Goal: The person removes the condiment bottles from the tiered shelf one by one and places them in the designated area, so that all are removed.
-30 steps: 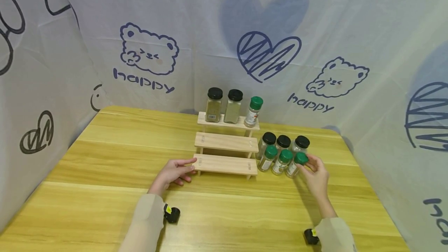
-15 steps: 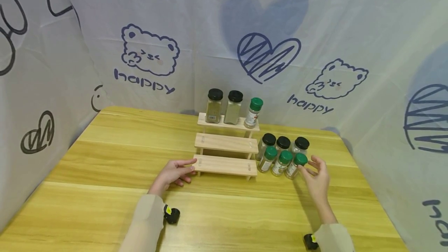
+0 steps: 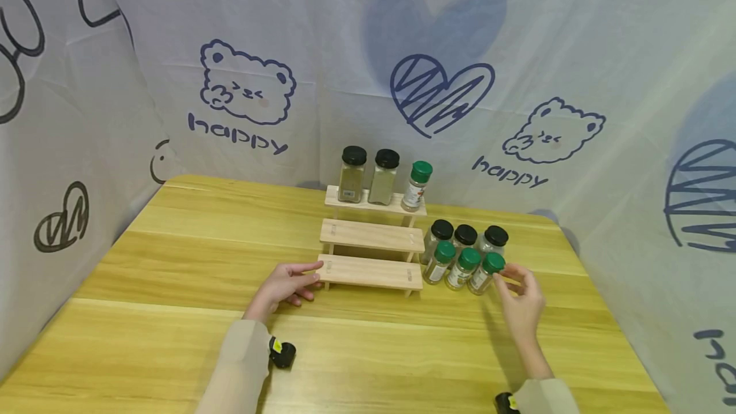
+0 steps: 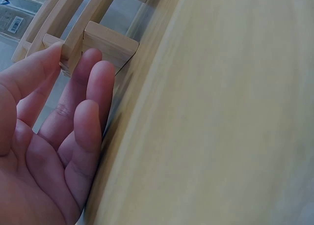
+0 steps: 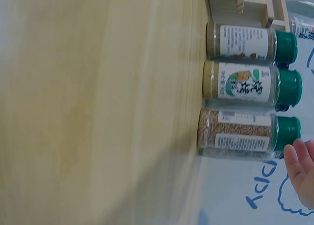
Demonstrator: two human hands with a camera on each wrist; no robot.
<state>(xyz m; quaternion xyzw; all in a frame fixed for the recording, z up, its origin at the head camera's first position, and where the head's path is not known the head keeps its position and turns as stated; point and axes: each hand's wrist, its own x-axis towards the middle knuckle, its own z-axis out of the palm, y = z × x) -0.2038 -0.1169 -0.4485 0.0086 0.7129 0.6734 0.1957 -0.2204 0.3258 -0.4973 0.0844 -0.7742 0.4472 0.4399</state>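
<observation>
Left of centre in the head view, my left hand (image 3: pixel 286 283) pinches the near left end of the bottom shelf (image 3: pixel 368 271) between thumb and forefinger, the other fingers loosely bent below. My right hand (image 3: pixel 523 304), right of centre, stands at the green cap (image 3: pixel 493 262) of the end jar (image 3: pixel 480 281) in the front row, its fingers slightly bent and not wrapped round it; from these angles I can't quite tell whether the fingertips touch. That jar stands upright on the table (image 3: pixel 374 350), close beside the middle jar (image 3: pixel 459 276), with a black-capped jar (image 3: pixel 493 239) just behind.

To handle it well, I judge, I should approach from its outer side, where my fingers have room, and hold it square below the cap rather than by the rim. Pushing leftward could jostle its neighbour. My left hand needs only a light hold, since a tug might tip the jars (image 3: pixel 382 183) on the top shelf (image 3: pixel 374 203).
</observation>
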